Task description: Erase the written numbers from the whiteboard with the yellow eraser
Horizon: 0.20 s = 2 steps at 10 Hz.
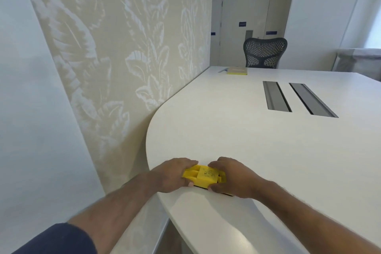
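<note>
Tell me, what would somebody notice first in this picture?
Most likely the bright yellow plastic eraser near the front edge of the big white curved table, gripped by the left hand and right hand from either end. Next, the tall beige wall panel with pale leaf patterns on the left, and the black mesh office chair at the far end.

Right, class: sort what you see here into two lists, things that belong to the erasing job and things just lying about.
Belongs to the job:
yellow eraser, on the white table
left hand and right hand, both gripping it

No whiteboard or written numbers show in this view.

Just lying about:
yellow-edged pad at the far end
mesh office chair
two cable slots in the table
</note>
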{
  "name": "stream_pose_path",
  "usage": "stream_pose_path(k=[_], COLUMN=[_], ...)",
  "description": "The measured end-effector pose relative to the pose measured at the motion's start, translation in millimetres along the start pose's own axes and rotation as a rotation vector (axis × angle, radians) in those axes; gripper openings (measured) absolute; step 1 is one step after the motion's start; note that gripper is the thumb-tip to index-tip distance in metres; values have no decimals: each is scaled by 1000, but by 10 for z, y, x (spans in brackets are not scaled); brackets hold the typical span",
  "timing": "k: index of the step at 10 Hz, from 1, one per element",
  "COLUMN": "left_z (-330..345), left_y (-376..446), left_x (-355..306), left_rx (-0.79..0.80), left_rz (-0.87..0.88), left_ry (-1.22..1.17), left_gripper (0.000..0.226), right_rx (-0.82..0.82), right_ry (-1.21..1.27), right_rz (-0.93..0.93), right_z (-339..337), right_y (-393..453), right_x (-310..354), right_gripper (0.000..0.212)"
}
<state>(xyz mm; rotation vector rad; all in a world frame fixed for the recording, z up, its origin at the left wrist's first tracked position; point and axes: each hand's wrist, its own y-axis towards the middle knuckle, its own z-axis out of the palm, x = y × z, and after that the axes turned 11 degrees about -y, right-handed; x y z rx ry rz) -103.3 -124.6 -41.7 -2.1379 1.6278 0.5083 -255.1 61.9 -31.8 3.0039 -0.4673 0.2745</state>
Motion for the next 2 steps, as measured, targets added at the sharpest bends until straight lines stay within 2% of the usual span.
stream_pose_path(k=[1, 2], left_z=[-41, -199], left_y=[-74, -228], left_x=[54, 112], left_rx=[-32, -258], left_rz=[-46, -68], left_ry=[-6, 164], left_gripper=[96, 113], right_rx=[13, -107], right_ry=[22, -33], right_rz=[-15, -51], right_z=[-57, -130], right_y=[67, 244], right_x=[12, 65], right_gripper=[74, 86])
